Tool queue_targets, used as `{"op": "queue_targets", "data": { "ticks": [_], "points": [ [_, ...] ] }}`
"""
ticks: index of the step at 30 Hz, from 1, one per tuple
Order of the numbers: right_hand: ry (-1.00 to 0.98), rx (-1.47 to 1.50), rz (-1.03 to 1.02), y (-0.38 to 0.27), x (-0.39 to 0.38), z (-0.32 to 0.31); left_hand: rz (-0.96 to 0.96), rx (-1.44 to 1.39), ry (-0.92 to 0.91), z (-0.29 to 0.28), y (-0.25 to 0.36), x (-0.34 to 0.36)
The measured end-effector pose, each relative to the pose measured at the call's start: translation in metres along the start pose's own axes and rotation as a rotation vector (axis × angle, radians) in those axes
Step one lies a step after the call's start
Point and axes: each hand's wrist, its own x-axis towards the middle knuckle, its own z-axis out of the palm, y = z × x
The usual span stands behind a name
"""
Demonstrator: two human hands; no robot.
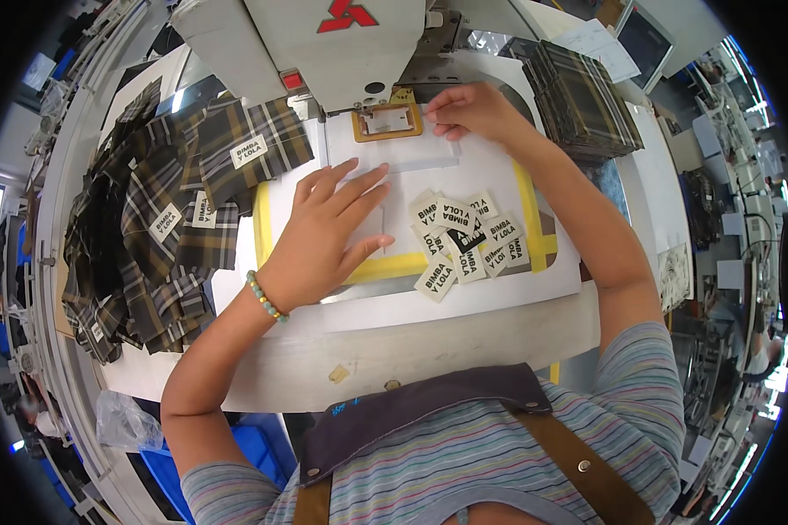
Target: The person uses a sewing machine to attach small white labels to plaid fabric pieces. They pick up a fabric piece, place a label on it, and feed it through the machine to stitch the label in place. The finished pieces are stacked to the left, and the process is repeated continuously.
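Observation:
My left hand (328, 227) is open, palm down, its fingers spread over the white work plate (341, 144) of a sewing machine (333, 52). My right hand (477, 114) is at the right side of a small yellow-brown clamp frame (361, 131) under the machine head. Its fingers are loosely bent and a little apart, and I see nothing between them. A pale piece lies inside the frame. To the right of my left hand, a loose heap of cream labels (435, 278) with dark print lies on the plate, with one black label (466, 238) among them.
Plaid fabric pieces (158, 254), some bearing cream labels, pile up at the left. A tall stack of plaid pieces (582, 96) stands at the far right. Yellow tape (530, 210) borders the plate. A blue bin (254, 451) and clear plastic bag (127, 420) are below the table's left edge.

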Motion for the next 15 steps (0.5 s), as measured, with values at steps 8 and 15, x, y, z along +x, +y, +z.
{"op": "queue_targets", "data": {
  "ticks": [8,15],
  "points": [
    [0.035,-0.032,-0.093,-0.012,-0.002,0.007,-0.082,0.174,-0.030,0.027,-0.012,0.023],
    [0.134,-0.790,-0.668,0.007,-0.066,0.013,-0.104,0.184,-0.020,0.026,-0.012,0.017]
  ]
}}
